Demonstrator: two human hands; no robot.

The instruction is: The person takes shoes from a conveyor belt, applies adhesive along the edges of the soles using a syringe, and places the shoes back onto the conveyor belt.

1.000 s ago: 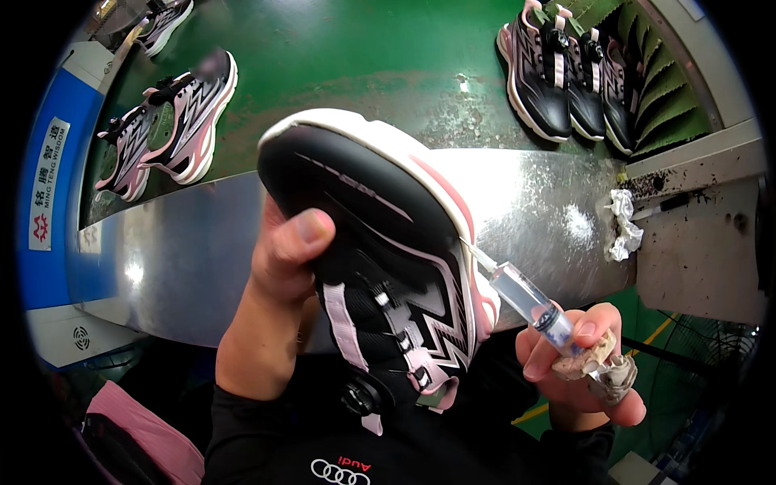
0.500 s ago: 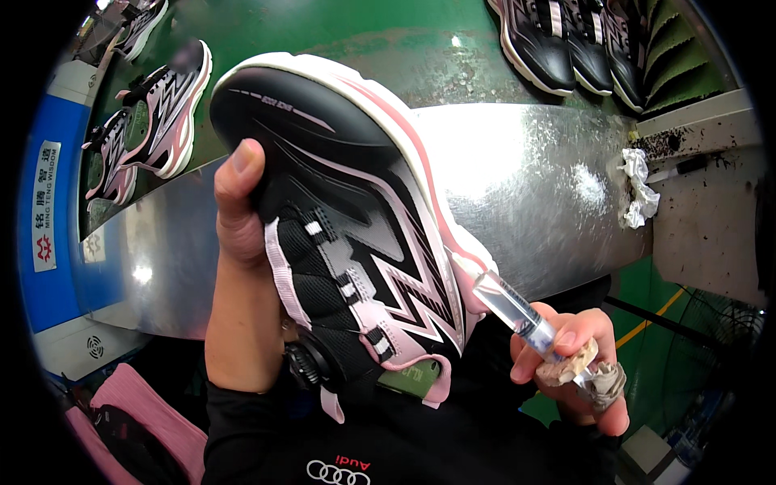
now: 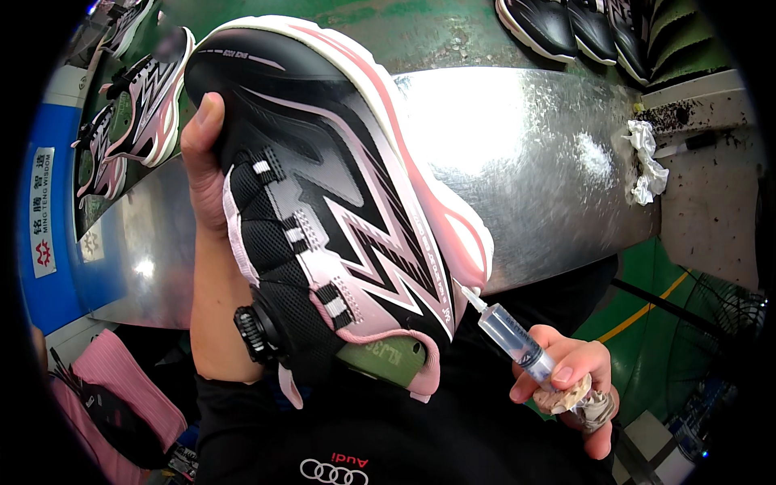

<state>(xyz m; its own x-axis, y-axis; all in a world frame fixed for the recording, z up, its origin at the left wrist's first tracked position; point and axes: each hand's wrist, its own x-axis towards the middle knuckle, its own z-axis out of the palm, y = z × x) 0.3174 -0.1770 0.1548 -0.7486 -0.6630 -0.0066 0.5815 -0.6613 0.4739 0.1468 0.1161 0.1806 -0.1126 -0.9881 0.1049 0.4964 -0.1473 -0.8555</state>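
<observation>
My left hand (image 3: 208,186) grips a black and pink sports shoe (image 3: 339,202) by its toe side, holding it up close to my face with the heel toward me. A green last shows inside the shoe's opening. My right hand (image 3: 570,384) holds a clear syringe (image 3: 509,335) together with a crumpled rag. The syringe's tip touches the shoe's heel edge, where the pink sole meets the upper.
A shiny metal bench top (image 3: 533,153) lies below the shoe. A wad of white rag (image 3: 647,162) sits at its right end. More matching shoes (image 3: 137,105) lie on the green belt at left, and dark shoes (image 3: 582,24) at top right. A pink bag (image 3: 113,396) is at lower left.
The shoe has been lifted closer and turned, so its side faces me. The syringe tip has come up to the heel edge.
</observation>
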